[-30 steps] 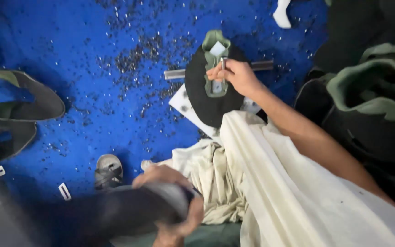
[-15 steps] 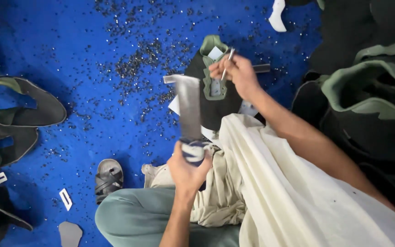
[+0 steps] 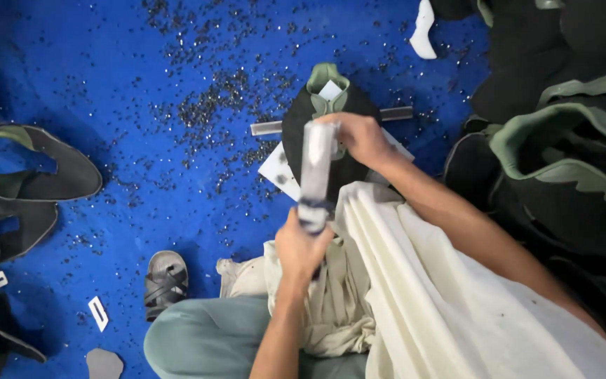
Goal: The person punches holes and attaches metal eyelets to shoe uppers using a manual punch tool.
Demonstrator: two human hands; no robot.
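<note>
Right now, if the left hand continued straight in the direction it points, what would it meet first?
Probably the right hand. The left hand holds a grey bar-shaped tool pointing up the picture toward it, above the dark shoe piece; depth is unclear.

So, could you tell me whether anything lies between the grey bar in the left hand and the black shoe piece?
Only the right hand does: it rests on the shoe piece just under the bar's raised tip. The left hand grips the bar's lower end.
</note>
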